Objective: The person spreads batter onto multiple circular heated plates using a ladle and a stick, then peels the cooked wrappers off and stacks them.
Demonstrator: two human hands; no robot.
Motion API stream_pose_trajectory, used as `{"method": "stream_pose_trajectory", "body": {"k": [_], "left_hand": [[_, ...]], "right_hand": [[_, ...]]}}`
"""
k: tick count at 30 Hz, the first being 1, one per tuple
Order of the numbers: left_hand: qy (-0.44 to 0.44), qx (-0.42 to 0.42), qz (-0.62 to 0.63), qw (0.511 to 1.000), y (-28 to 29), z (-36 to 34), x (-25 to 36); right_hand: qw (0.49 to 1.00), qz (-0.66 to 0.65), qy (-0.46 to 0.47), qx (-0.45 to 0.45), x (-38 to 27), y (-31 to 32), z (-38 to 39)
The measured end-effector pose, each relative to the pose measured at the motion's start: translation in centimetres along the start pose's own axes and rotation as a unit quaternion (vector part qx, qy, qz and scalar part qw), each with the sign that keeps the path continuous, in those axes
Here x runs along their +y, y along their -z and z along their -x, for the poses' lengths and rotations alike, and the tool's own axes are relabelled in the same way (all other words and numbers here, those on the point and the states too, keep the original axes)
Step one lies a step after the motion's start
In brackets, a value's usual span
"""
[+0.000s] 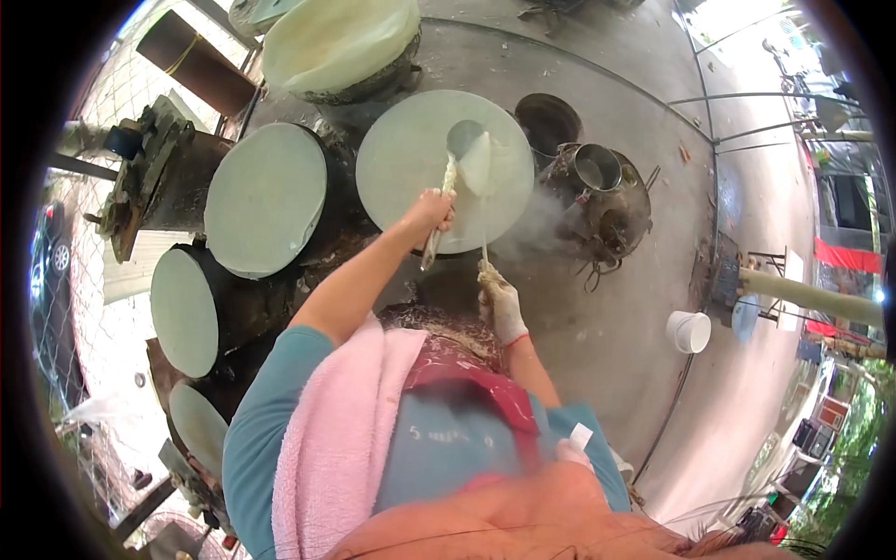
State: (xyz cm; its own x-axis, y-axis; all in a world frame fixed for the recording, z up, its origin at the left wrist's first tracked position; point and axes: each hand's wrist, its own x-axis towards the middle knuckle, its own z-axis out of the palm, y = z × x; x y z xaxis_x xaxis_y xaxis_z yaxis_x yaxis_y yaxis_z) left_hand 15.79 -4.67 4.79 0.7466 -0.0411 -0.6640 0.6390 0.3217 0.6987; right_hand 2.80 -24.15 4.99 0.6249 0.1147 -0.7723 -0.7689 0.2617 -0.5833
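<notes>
A large round pale surface (401, 159) lies in front of me. My left hand (434, 211), bare, is closed round the handle of a ladle (465, 138), whose round grey bowl is over the far part of that surface. The handle has whitish stuff along it, and its lower end sticks out below my fist. My right hand (505, 306), in a soiled white glove, grips a thin stick (485, 229) that reaches up over the near edge. Next to the bowl, in line with the stick, is a flat whitish piece (475, 168); whether they are joined I cannot tell.
To the left stand drums with pale round tops (266, 201). Beyond is a wide basin (341, 42) lined with pale sheeting. A dark pot (548, 123) and a metal pot (597, 168) stand at the right amid steam. A white bucket (689, 331) is farther right.
</notes>
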Motion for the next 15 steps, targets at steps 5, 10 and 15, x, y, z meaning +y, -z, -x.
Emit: {"method": "stream_pose_trajectory", "body": {"k": [5, 10, 15], "left_hand": [[0.059, 0.043, 0.120, 0.990, 0.0, 4.0, -0.7], [0.096, 0.051, 0.289, 0.951, -3.1, 4.7, -2.2], [0.015, -0.340, 0.497, 0.798, 4.4, 6.3, -0.6]], "right_hand": [[0.990, 0.018, 0.119, 0.070, 1.0, 1.5, -1.8], [0.996, -0.062, -0.035, -0.058, 2.4, -3.9, -0.4], [0.989, 0.035, 0.145, -0.004, -2.0, -0.8, 1.6]]}}
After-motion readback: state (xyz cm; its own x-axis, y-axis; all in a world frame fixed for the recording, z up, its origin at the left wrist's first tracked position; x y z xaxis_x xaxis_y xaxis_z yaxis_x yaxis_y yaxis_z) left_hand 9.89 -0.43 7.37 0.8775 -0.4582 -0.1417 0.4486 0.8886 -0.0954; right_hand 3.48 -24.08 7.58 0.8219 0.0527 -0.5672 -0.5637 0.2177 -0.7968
